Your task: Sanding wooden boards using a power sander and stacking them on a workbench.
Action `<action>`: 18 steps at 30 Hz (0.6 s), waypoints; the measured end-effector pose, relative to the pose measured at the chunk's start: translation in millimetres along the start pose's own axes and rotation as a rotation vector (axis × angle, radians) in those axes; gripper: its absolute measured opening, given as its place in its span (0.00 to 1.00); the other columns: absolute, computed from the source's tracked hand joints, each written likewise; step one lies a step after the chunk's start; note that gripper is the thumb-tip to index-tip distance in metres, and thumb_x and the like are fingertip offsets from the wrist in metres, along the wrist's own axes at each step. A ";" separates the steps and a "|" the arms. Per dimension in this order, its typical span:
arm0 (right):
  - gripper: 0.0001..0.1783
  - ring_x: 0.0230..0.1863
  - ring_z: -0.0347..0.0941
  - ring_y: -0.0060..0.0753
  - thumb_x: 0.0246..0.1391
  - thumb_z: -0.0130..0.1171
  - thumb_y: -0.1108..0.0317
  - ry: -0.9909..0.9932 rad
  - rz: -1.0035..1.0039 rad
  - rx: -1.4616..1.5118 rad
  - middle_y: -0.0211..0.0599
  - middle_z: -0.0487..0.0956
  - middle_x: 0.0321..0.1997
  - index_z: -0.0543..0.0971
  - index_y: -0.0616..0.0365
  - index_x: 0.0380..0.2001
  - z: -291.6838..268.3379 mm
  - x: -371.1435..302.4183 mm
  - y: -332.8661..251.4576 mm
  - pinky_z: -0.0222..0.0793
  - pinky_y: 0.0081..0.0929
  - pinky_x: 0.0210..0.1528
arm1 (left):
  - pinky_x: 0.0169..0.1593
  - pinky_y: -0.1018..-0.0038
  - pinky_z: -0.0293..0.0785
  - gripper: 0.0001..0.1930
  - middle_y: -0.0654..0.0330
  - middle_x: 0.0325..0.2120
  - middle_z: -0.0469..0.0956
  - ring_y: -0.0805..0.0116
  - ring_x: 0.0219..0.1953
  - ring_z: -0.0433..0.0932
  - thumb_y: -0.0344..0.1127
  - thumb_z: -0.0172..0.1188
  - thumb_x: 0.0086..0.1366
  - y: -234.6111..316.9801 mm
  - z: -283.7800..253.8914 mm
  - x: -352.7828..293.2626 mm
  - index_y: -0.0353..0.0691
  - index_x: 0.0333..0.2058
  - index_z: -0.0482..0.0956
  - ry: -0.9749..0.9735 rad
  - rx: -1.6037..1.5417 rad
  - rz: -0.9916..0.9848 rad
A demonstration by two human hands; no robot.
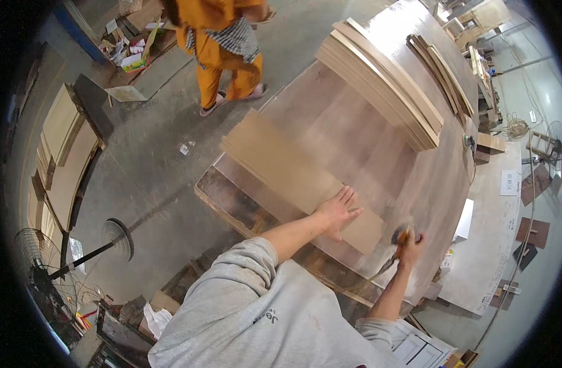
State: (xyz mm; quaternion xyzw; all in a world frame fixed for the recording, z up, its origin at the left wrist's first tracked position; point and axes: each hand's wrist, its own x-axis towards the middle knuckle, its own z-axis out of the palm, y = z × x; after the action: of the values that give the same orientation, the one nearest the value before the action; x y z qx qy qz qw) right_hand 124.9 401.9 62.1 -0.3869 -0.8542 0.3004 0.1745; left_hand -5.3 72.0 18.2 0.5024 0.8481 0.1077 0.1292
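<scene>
My left hand (340,213) lies spread on the near part of a long tan board (281,161), which seems to top a low stack. Its fingers are apart and hold nothing. My right hand (410,250) is wrapped round a small orange-and-black power tool with a round disc head (402,233), most likely a disc sander. The tool is just off the board's right end, with a dark cord (385,267) trailing down from it. Both rest over a large brown-topped workbench (321,98). The tool's underside and the board's far end are blurred or hidden.
A tall stack of boards (379,86) stands farther back on the bench, with dark strips (437,76) beyond it. A person in orange clothes (226,55) is at the far left. A pedestal fan (38,264) stands left, and a pale sheet (486,245) lies right.
</scene>
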 end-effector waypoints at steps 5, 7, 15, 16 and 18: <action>0.20 0.42 0.78 0.27 0.56 0.71 0.64 -0.445 -0.454 0.225 0.37 0.81 0.44 0.79 0.58 0.49 87.5 -29.8 -238.9 0.76 0.29 0.43 | 0.79 0.44 0.34 0.60 0.35 0.73 0.54 0.35 0.77 0.48 0.70 0.67 0.51 -4.3 -4.8 -3.3 0.46 0.76 0.55 0.075 -0.054 0.024; 0.20 0.42 0.81 0.38 0.55 0.71 0.62 -0.536 -0.797 0.057 0.38 0.81 0.47 0.79 0.52 0.49 129.3 -44.4 -278.6 0.78 0.36 0.43 | 0.79 0.45 0.35 0.59 0.35 0.72 0.56 0.35 0.76 0.48 0.68 0.68 0.51 -1.3 -0.7 -4.8 0.45 0.76 0.56 0.127 -0.093 0.031; 0.22 0.47 0.79 0.55 0.51 0.70 0.58 -0.837 -0.821 -0.356 0.43 0.77 0.50 0.77 0.50 0.48 187.9 -89.4 -294.9 0.77 0.45 0.47 | 0.52 0.54 0.78 0.29 0.58 0.46 0.84 0.52 0.51 0.82 0.44 0.76 0.52 0.5 -13.9 -9.7 0.42 0.51 0.80 -0.059 -0.436 0.020; 0.22 0.47 0.79 0.55 0.52 0.70 0.58 -0.847 -0.813 -0.347 0.43 0.77 0.50 0.76 0.50 0.48 190.7 -93.2 -296.5 0.77 0.45 0.47 | 0.52 0.54 0.78 0.29 0.58 0.46 0.84 0.52 0.51 0.82 0.44 0.76 0.52 0.6 -6.7 -7.2 0.42 0.51 0.80 -0.054 -0.447 0.015; 0.22 0.46 0.79 0.55 0.53 0.69 0.58 -0.839 -0.880 -0.327 0.43 0.77 0.49 0.77 0.50 0.48 209.3 -101.6 -313.6 0.77 0.45 0.46 | 0.59 0.57 0.75 0.26 0.54 0.54 0.81 0.53 0.57 0.78 0.37 0.70 0.60 -0.4 29.6 6.8 0.39 0.57 0.77 0.054 -0.494 0.077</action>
State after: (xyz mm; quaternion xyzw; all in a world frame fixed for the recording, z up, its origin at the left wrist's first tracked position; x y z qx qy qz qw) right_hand -95.6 81.8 99.9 0.1301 -0.9640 0.1922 -0.1297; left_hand 0.9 79.4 -10.6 0.4845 0.7795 0.3297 0.2211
